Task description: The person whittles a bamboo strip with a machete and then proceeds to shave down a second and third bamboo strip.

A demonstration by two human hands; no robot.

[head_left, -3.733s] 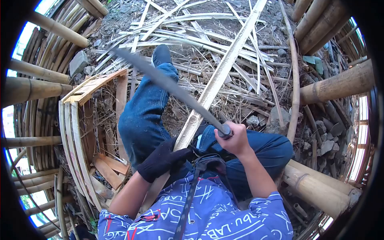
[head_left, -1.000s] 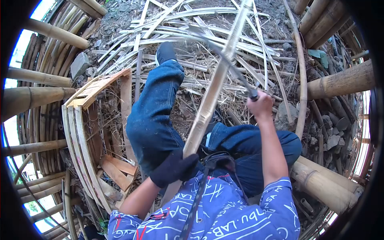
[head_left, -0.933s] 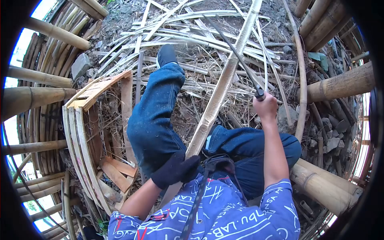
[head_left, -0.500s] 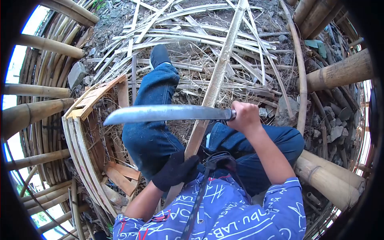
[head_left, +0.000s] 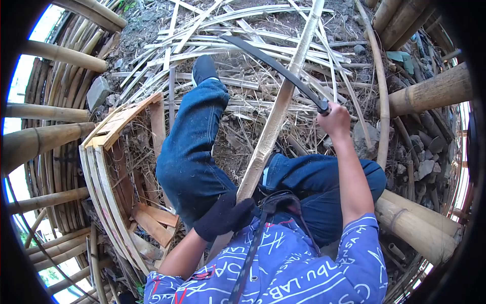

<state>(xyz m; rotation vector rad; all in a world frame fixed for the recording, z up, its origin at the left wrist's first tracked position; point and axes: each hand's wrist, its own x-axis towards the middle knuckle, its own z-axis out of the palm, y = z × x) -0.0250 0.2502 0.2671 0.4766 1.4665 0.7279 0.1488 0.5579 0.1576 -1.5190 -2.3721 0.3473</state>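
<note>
My left hand [head_left: 225, 214], in a black glove, is closed round the lower part of a long split bamboo strip [head_left: 268, 134] that slants up and away between my legs. My bare right hand [head_left: 334, 120] grips the dark handle of a machete [head_left: 283, 71]. Its long curved blade points up and to the left and crosses the strip's upper part; whether blade and strip touch cannot be made out.
Many thin bamboo strips [head_left: 243, 48] litter the ground ahead. A slatted wooden frame [head_left: 101, 147] stands at the left. Thick bamboo poles [head_left: 430, 88] jut in from both sides. Stones [head_left: 422, 167] lie at the right.
My right hand has moved forward and to the right, and the machete blade has swung from level across my lap to further up the strip. My left hand stays on the strip.
</note>
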